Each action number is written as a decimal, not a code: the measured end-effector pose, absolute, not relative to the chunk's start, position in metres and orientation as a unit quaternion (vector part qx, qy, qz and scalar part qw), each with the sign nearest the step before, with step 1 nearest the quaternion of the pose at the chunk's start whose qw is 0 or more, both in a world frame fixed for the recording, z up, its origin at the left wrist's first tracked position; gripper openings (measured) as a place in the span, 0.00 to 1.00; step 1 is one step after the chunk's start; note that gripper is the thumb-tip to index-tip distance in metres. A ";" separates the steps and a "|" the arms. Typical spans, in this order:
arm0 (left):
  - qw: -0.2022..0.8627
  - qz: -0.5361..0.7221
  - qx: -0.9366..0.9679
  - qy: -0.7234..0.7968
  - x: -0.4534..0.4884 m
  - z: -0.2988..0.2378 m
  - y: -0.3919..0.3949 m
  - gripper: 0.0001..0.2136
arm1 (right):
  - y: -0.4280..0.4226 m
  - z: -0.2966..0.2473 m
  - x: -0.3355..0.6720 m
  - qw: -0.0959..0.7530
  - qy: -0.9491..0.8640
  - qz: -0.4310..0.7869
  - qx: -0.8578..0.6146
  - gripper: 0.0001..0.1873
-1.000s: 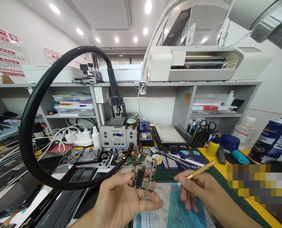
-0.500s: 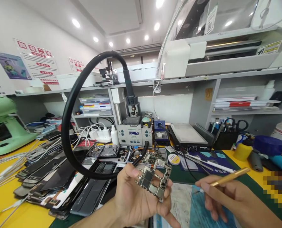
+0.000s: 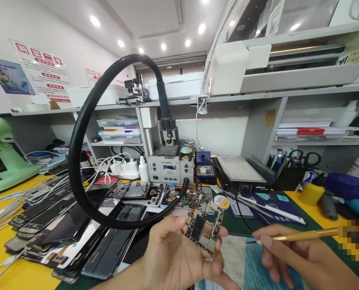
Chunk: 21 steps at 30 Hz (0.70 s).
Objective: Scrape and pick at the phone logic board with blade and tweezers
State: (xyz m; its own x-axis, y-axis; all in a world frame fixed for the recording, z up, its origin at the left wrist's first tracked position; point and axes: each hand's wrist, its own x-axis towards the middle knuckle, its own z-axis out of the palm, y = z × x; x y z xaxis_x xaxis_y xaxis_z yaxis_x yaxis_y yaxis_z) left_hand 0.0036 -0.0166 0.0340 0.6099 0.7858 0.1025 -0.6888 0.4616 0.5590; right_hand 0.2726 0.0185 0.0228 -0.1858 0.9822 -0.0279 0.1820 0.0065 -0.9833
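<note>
My left hand (image 3: 179, 253) is closed on a phone circuit board (image 3: 202, 228), gripping it by the edges between thumb and fingers. The board is tilted, with its dark chips and metal shields towards me. To the right, my right hand (image 3: 291, 257) pinches a slim gold pen-shaped tool (image 3: 308, 234), whose narrow dark tip points left and stays apart from the board. Which kind of tool it is cannot be made out. Below both hands lies a worn blue and white mat (image 3: 259, 268).
Phone parts and an opened phone (image 3: 119, 237) crowd the left. A hot air station (image 3: 171, 171) with a looping black hose (image 3: 76, 161) stands behind. Further right are a soldering iron holder (image 3: 206, 169), a flat heating plate (image 3: 241, 171), a round tin (image 3: 221, 202) and a white stick-like tool (image 3: 276, 209).
The view has shifted slightly. The board has moved a little right and down in the picture, and the gold tool is tilted flatter. Both hands keep their hold.
</note>
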 end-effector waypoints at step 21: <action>0.842 0.420 0.332 0.057 0.002 0.029 -0.019 0.26 | -0.005 0.076 0.249 0.442 -0.593 0.568 -0.361 0.18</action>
State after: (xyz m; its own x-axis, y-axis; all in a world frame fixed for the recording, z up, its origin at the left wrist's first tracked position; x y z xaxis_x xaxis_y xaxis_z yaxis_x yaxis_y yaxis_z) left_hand 0.0015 -0.0187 0.0291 0.6399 0.7464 0.1830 -0.6707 0.4261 0.6071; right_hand 0.2490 -0.0055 0.0758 -0.3487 0.9301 0.1150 -0.0734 0.0952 -0.9927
